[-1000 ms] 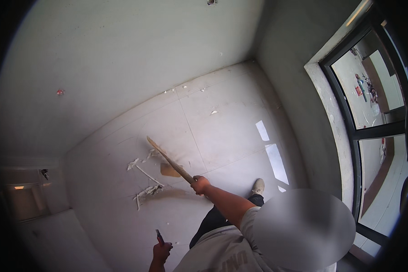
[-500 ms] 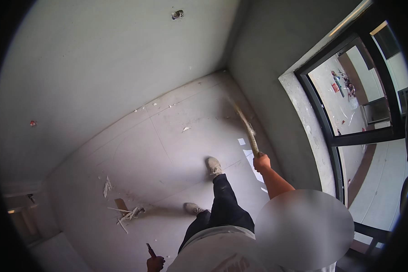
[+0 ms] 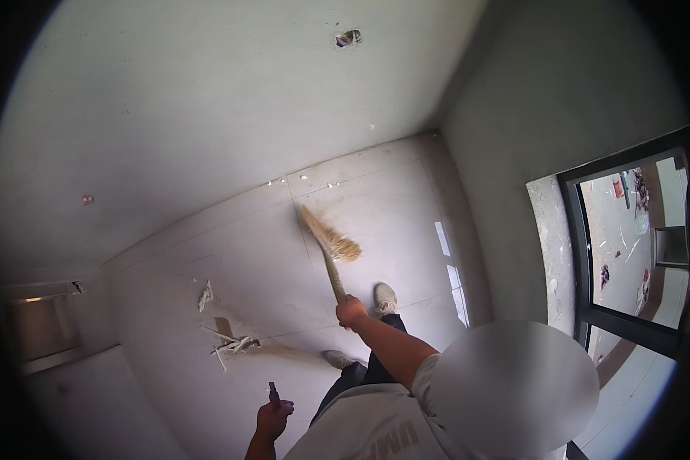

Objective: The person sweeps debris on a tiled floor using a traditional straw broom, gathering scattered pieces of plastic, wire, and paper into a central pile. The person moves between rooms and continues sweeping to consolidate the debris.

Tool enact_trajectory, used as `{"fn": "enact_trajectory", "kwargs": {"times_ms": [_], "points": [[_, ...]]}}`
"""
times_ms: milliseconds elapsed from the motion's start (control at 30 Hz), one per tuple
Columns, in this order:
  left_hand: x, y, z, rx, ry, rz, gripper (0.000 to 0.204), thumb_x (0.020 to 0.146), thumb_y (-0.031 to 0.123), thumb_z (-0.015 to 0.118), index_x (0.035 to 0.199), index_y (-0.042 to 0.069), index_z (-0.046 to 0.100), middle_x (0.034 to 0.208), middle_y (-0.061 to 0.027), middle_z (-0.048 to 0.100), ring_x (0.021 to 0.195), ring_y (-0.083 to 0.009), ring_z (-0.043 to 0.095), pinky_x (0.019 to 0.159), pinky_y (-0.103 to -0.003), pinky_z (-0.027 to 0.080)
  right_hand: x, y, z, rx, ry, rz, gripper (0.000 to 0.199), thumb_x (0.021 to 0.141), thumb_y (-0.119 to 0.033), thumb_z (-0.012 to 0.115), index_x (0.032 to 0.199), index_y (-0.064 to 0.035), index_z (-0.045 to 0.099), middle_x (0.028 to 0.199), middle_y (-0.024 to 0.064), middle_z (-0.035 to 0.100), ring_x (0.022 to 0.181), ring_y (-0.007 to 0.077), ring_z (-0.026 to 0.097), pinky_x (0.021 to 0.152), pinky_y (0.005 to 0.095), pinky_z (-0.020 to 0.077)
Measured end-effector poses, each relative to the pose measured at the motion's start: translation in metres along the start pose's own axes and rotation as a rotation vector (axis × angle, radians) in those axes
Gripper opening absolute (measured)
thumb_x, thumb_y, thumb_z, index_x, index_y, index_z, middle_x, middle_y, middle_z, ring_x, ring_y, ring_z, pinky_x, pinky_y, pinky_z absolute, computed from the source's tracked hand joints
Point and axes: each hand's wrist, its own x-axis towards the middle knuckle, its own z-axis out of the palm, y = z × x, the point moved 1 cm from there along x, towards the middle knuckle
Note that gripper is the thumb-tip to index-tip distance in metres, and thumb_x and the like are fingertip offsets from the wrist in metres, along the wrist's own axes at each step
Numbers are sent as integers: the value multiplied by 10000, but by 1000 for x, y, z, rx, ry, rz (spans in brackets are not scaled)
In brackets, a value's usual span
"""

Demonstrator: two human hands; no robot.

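The left hand (image 3: 272, 418) was closed on a small dark object (image 3: 273, 393); the right hand (image 3: 351, 312) was clenched on the broom (image 3: 326, 245), bristles on the floor (image 3: 376, 199). Short, low strokes toward the scraps (image 3: 234, 343) would probably gather dust best.

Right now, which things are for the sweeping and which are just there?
For the sweeping:
- broom, held by the right hand
- pile of white scraps on the floor
- small crumbs by the wall

Just there:
- small dark thing in the left hand
- window
- hole in the wall
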Motion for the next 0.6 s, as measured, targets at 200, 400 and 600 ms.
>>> {"fn": "enact_trajectory", "kwargs": {"times_ms": [200, 400, 600], "points": [[-3, -31, -26, -243, 74, -259, 256, 794, 192, 672, 968, 15, 733, 676, -16, 613, 556, -113, 555, 548, -283, 459, -1, -38, -33, 279, 130, -94, 578, 844, -189, 552, 1407, -80, 483, 720, 132, 654, 500, 213, 612, 430, 347, 482], [37, -223, 12, 288, 33, 247, 878, 890, 144, 570, 1533, 99, -26, 687, -66, 655, 531, -258, 569, 500, -407, 464, 31, -43, -196, 71, 657, -106, 341, 847, -136, 472, 1155, -91, 610, 680, 124, 646, 510, 225, 625, 429, 361, 480], [42, -298, 20, -379, 50, -348, 164, 918, 162, 610, 908, 30, 708, 652, 25, 578, 489, -63, 460, 417, -223, 344, 143, -63, -305, 324, 832, 128, 237, 912, -164, 470, 990, 18, 599, 678, 161, 590, 477, 197, 548, 362, 334, 401]]}}
